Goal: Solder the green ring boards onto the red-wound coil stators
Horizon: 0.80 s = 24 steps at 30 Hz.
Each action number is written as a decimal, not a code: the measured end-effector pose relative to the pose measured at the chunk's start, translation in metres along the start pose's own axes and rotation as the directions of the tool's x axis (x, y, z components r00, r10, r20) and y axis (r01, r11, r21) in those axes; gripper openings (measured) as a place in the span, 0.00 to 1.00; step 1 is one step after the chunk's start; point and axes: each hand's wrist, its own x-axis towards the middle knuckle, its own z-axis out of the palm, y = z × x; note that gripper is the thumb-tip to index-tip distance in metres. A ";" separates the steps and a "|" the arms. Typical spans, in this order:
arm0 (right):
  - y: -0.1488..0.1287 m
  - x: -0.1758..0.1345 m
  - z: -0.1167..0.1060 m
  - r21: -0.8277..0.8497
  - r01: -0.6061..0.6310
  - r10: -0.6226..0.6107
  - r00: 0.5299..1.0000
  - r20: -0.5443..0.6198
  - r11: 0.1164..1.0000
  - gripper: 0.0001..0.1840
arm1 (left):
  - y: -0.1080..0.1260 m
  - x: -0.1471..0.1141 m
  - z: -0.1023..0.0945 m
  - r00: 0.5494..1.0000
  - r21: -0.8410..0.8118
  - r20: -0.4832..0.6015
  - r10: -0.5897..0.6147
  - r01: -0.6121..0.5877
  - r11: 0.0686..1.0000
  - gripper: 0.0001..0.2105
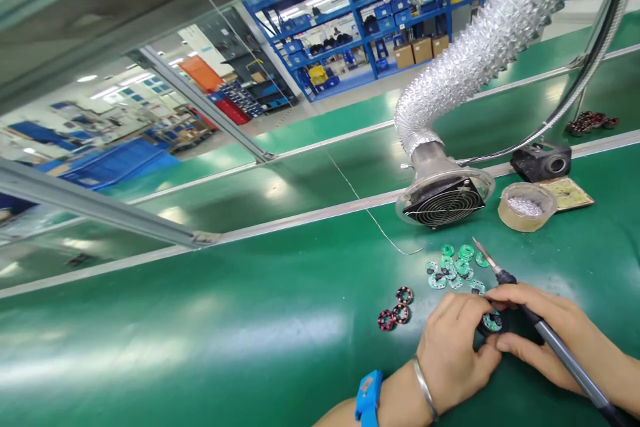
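Note:
A small round green circuit board in a black ring [493, 321] is pinched between my two hands, low on the right. My left hand [453, 347] curls round its left side with thumb and fingers closed; a bracelet and a blue wristband are on that arm. On the other side, my right hand [555, 330] has its thumb and index finger at the ring. A soldering iron [563, 357] also lies in my right hand, its bare tip pointing up and left. Beyond my fingers lies a loose cluster of green round circuit boards [463, 267]. Several wound copper coil rings [401, 313] lie left of it.
A fume extractor [445, 200] with a silver flexible duct [480, 47] hangs over the green bench [225, 333]. Behind the iron stand a round tub of metal shavings [527, 210], a yellowish sponge tray [570, 192] and a black iron holder [541, 161]. A thin wire [383, 230] trails onto the bench.

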 end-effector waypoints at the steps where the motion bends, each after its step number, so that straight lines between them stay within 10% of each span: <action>1: -0.001 -0.001 -0.001 -0.006 -0.006 0.006 1.000 0.001 1.000 0.23 | -0.001 0.000 0.002 1.000 0.012 -0.002 -0.007 0.007 1.000 0.17; 6: -0.005 -0.001 -0.005 -0.036 0.000 0.000 1.000 -0.001 0.999 0.21 | 0.000 -0.003 -0.005 0.999 0.006 -0.031 -0.029 0.029 1.000 0.15; 14: -0.002 0.002 -0.002 -0.049 0.031 -0.033 0.999 -0.036 0.998 0.18 | -0.025 -0.001 -0.112 0.886 0.061 -0.202 -0.417 0.436 0.898 0.12; 18: -0.002 0.003 0.000 -0.055 0.045 -0.049 0.997 -0.060 0.997 0.18 | -0.060 -0.016 -0.130 0.820 0.101 -0.137 -0.556 0.569 0.816 0.11; 24: -0.002 0.005 0.001 -0.070 0.040 -0.044 0.997 -0.056 0.997 0.17 | -0.050 -0.043 -0.122 0.925 0.326 -0.148 -0.350 0.380 0.866 0.19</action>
